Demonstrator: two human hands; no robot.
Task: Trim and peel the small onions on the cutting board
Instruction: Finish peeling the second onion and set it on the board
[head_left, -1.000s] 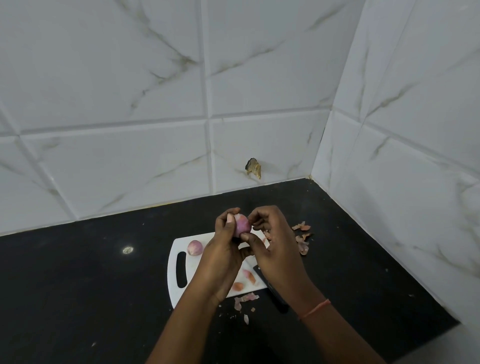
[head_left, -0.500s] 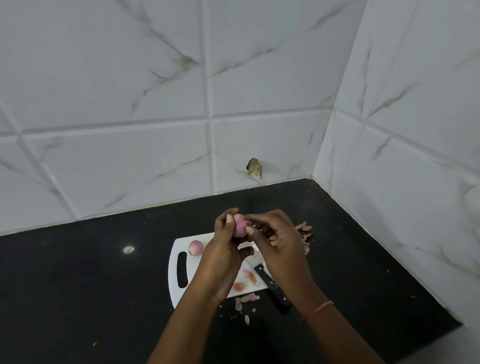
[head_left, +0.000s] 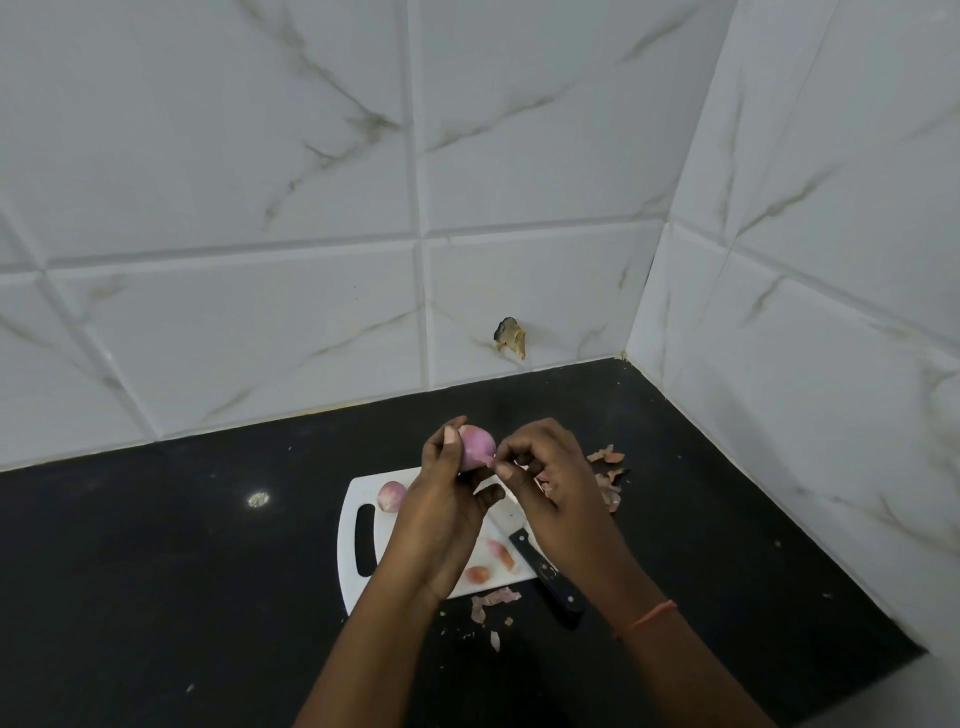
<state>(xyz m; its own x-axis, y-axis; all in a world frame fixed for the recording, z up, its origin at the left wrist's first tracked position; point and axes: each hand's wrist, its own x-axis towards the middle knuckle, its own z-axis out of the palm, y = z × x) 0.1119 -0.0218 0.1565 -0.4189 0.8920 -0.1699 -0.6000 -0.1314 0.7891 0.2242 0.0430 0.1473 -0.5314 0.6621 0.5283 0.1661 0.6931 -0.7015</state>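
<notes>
Peeling is under way: the left hand (head_left: 441, 512) grips the small pink-purple onion (head_left: 477, 447) above the white plastic cutting board (head_left: 349, 540) while the right hand (head_left: 558, 491) pinches a skin flap, which likely next needs pulling clear.

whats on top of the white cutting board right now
On the cutting board: one small onion near the handle slot, two peel scraps and the knife, its handle overhanging the edge. The hands cover the middle, so anything there is hidden.

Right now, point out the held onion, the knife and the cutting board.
held onion (head_left: 477, 447), head view, its bare pink side.
knife (head_left: 551, 579), head view, its black handle.
cutting board (head_left: 347, 540), head view, left rim beside the handle slot.
</notes>
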